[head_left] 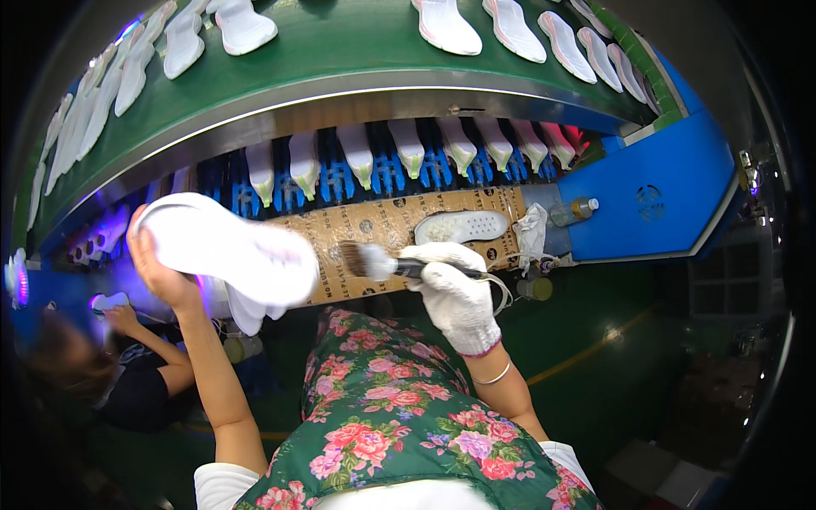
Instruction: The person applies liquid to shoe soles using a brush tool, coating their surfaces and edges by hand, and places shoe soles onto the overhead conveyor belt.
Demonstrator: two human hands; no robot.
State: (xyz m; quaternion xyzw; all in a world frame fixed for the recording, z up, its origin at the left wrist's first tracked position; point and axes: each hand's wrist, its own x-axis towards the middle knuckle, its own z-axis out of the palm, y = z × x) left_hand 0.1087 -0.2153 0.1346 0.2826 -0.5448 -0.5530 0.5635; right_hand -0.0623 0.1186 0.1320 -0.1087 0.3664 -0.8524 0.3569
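Bare and raised at the left, my left hand (163, 274) is closed around the edge of a white shoe sole (225, 248). The sole is tilted and slightly smeared by motion. My right hand (459, 299), in a white knit glove, grips a paintbrush (409, 269) by its dark handle. The brush's brown bristles point left toward the sole, with a small gap between them. Just beyond the right hand, a grey-white perforated sole-shaped piece (480, 227) lies on a cardboard-covered ledge (382, 214).
Shoe soles (446, 25) lie along a green conveyor belt (357, 51). Below it, several pale soles (355, 157) stand in blue holders. A white cloth (531, 228) and clear bottle (575, 211) sit at the ledge's right. Another person (140, 374) works at the left.
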